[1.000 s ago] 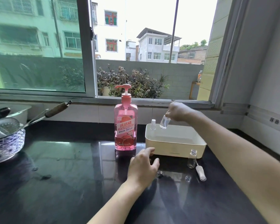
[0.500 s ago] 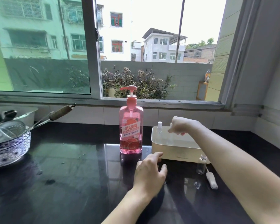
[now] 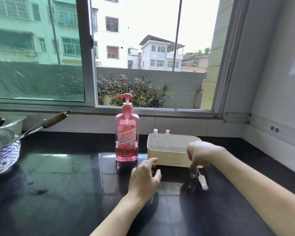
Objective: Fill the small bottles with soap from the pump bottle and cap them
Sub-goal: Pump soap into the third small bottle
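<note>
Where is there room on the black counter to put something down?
The biggest bare patch of counter lies between the patterned bowl and the pump bottle. It is crowded in front of the cream tray: the left hand, the right hand pinching a small bottle, and a white spray cap sit close together.

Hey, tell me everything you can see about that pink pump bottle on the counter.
The pump bottle is tall, clear pink plastic with pink soap inside. Its pink pump head sits raised on a white stem, spout pointing left. The label shows citrus slices and Chinese lettering. It stands upright on the black counter, just left of the cream tray, not touching it. The left hand lies in front, apart.
</note>
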Available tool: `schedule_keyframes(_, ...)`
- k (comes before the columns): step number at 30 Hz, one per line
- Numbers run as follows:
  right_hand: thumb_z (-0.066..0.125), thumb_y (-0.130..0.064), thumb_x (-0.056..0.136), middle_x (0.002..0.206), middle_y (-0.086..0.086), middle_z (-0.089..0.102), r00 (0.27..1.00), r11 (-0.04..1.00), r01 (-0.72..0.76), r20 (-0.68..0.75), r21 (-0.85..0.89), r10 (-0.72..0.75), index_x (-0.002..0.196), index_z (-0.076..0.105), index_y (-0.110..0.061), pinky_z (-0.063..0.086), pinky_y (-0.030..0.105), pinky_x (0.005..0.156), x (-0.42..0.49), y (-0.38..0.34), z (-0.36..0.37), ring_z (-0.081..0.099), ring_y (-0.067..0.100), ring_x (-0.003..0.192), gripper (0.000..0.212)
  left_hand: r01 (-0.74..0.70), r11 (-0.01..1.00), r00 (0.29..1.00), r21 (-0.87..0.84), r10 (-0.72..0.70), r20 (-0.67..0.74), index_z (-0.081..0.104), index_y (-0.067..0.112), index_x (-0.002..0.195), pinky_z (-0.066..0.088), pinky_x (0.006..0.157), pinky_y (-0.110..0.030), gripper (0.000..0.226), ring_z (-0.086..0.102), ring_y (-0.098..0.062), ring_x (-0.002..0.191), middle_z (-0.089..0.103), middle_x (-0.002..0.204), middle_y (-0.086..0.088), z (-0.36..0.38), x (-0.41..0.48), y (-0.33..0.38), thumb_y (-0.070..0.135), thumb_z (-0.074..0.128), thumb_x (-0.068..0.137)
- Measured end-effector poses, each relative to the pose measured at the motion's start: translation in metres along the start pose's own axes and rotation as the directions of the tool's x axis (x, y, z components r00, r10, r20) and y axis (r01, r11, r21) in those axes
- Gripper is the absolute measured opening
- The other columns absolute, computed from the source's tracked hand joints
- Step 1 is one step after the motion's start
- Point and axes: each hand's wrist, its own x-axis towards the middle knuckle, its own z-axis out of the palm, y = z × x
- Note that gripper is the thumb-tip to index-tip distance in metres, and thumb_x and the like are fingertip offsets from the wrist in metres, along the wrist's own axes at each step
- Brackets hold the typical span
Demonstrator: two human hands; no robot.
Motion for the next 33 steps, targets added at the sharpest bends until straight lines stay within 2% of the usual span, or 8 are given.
schedule_keyframes(7,0.074,-0.022,0.077,0.080,0.003,0.069,0.961,0.923,0.275,-0.103,0.270,-0.257,0.093,0.065,-0.013,0.048,0.017,0.046,-0.012,-0.046,-0.023,0.063,0.012,0.056,0.021,-0.031,0.991,0.999,-0.132,0.035,0.027,0.039,0.022,0.136,0.044,0.100,-0.026,0.064,0.054,-0.006,0.112,0.054,0.121,0.011,-0.005,-0.002,0.010,0.039,0.065,0.081)
schedule_keyframes(11,0.074,-0.027,0.080,0.070,-0.007,0.061,0.871,0.813,0.489,-0.232,0.318,-0.433,0.098,0.063,-0.012,0.047,0.018,0.049,-0.023,-0.085,-0.053,0.057,0.005,0.051,0.026,-0.017,0.966,0.989,-0.256,-0.021,-0.147,0.055,0.024,0.118,0.053,0.083,-0.018,0.036,0.061,0.001,0.088,0.063,0.097,0.016,-0.028,0.007,0.013,0.019,0.064,0.084)
schedule_keyframes(14,0.067,-0.031,0.086,0.088,0.002,0.069,0.792,0.791,0.567,-0.418,0.231,-0.446,0.104,0.062,-0.008,0.057,0.027,0.065,-0.014,-0.104,-0.076,0.066,0.014,0.072,0.029,0.026,0.961,0.956,-0.276,-0.105,-0.274,0.061,0.013,0.114,0.049,0.071,-0.005,0.029,0.063,-0.007,0.085,0.068,0.099,0.003,-0.057,0.026,0.002,0.013,0.063,0.085)
schedule_keyframes(17,0.055,-0.025,0.092,0.107,0.012,0.068,0.680,0.817,0.561,-0.636,0.131,-0.365,0.115,0.057,-0.008,0.056,0.043,0.080,0.003,-0.120,-0.097,0.065,0.026,0.090,0.028,0.090,0.974,0.902,-0.206,-0.168,-0.398,0.066,0.007,0.108,0.051,0.072,-0.014,0.028,0.062,-0.017,0.083,0.067,0.099,-0.010,-0.093,0.058,-0.015,0.011,0.067,0.080)
schedule_keyframes(20,0.050,-0.009,0.091,0.117,0.014,0.060,0.603,0.829,0.552,-0.729,0.088,-0.325,0.127,0.046,-0.010,0.055,0.042,0.082,0.018,-0.136,-0.113,0.061,0.027,0.096,0.036,0.132,0.981,0.874,-0.144,-0.184,-0.449,0.066,0.002,0.103,0.048,0.069,-0.025,0.026,0.057,-0.018,0.074,0.067,0.087,-0.009,-0.125,0.087,-0.020,0.009,0.070,0.078)
schedule_keyframes(23,0.052,-0.004,0.087,0.130,0.014,0.049,0.612,0.839,0.541,-0.712,0.058,-0.345,0.137,0.035,-0.009,0.047,0.040,0.096,0.033,-0.149,-0.116,0.050,0.028,0.115,0.053,0.116,0.987,0.872,-0.113,-0.156,-0.464,0.064,0.003,0.103,0.045,0.069,-0.023,0.025,0.058,-0.017,0.076,0.067,0.090,-0.009,-0.142,0.107,-0.015,0.007,0.069,0.079)
schedule_keyframes(27,0.052,-0.007,0.090,0.137,0.010,0.047,0.616,0.849,0.526,-0.708,0.044,-0.345,0.136,0.038,-0.007,0.037,0.038,0.109,0.056,-0.160,-0.105,0.041,0.024,0.129,0.047,0.100,0.994,0.880,-0.055,-0.114,-0.461,0.062,0.001,0.111,0.044,0.071,-0.020,0.031,0.057,-0.015,0.081,0.069,0.100,-0.013,-0.146,0.122,-0.012,0.006,0.067,0.081)
schedule_keyframes(33,0.053,-0.009,0.088,0.124,0.007,0.057,0.544,0.856,0.516,-0.782,0.026,-0.304,0.126,0.046,-0.007,0.050,0.035,0.094,0.060,-0.161,-0.098,0.056,0.024,0.114,0.038,0.058,0.998,0.877,-0.026,-0.064,-0.477,0.062,0.001,0.114,0.046,0.073,-0.023,0.035,0.058,-0.015,0.079,0.071,0.101,-0.015,-0.146,0.132,-0.010,0.008,0.068,0.080)
